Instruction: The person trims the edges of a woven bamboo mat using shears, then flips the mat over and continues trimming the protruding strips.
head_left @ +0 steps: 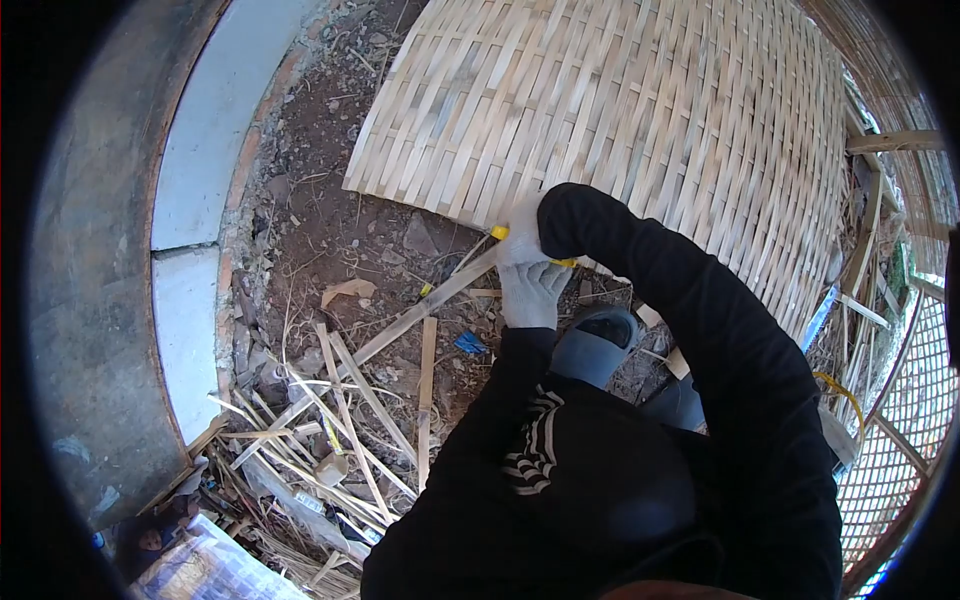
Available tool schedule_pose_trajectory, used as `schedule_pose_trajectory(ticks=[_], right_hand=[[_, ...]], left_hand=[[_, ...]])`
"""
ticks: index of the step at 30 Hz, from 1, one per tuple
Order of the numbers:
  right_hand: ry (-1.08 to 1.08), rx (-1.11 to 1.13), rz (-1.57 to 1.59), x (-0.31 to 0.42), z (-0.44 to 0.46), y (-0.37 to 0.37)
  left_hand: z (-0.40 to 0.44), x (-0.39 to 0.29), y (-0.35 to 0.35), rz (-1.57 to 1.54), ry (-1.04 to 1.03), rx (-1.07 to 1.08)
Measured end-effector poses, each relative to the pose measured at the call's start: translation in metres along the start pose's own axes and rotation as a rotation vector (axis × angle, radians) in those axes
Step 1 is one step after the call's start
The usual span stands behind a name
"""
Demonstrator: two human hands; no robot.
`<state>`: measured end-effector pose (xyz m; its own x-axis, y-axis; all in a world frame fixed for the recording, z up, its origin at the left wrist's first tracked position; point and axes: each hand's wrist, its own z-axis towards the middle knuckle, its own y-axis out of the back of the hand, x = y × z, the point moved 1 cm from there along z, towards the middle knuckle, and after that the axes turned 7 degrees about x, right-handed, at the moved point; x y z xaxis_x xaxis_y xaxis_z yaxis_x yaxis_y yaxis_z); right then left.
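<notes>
A woven bamboo mat (600, 120) lies on the ground ahead, and both my hands are at its near edge. My right hand (520, 232), in a pale glove, is closed around a yellow object (499, 232); only small yellow bits show, so its kind is hidden. Just below, touching it, my left hand (532, 294) is also gloved, with its fingers bent in toward the mat edge. Another yellow bit (566, 262) shows beside the left fingers. What the left fingers hold, if anything, is hidden. A long wooden strip (420, 311) runs diagonally from near the hands.
Loose bamboo strips (340, 400) and scraps litter the ground at lower left. A low white-and-blue wall (190, 330) borders the left side. A blue saw blade (819, 318) and lattice fence (905, 400) are at right. My shoe (592, 348) is close below the hands.
</notes>
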<state>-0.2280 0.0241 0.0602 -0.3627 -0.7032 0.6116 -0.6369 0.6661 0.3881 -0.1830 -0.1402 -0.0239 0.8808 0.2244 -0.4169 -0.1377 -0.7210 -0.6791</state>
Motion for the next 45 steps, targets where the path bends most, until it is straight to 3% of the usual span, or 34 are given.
schedule_pose_trajectory(ticks=[16, 18, 20, 22, 24, 32, 40, 45], right_hand=[[-0.123, -0.221, 0.082, 0.013, 0.001, -0.012], [-0.135, -0.287, 0.152, 0.015, -0.021, -0.034], [-0.030, -0.153, 0.220, 0.016, -0.071, -0.046], [-0.010, -0.115, 0.211, 0.001, -0.105, -0.081], [-0.096, -0.025, 0.193, -0.005, -0.149, -0.095], [-0.460, -0.158, 0.396, -0.055, -0.284, -0.192], [-0.455, -0.141, 0.562, -0.074, -0.307, -0.263], [-0.506, -0.046, 0.655, -0.094, -0.328, -0.245]], left_hand=[[0.014, 0.010, 0.034, -0.197, 0.045, -0.039], [0.025, 0.018, 0.051, 0.044, -0.086, 0.090], [0.027, 0.017, 0.050, 0.089, -0.067, 0.120], [0.019, 0.000, 0.029, -0.048, 0.104, 0.039], [0.010, -0.003, 0.013, -0.004, 0.062, 0.015], [0.009, -0.007, 0.008, 0.141, 0.058, 0.110], [-0.001, 0.002, -0.010, 0.407, 0.148, 0.029], [-0.004, 0.018, -0.012, 0.306, 0.212, -0.079]])
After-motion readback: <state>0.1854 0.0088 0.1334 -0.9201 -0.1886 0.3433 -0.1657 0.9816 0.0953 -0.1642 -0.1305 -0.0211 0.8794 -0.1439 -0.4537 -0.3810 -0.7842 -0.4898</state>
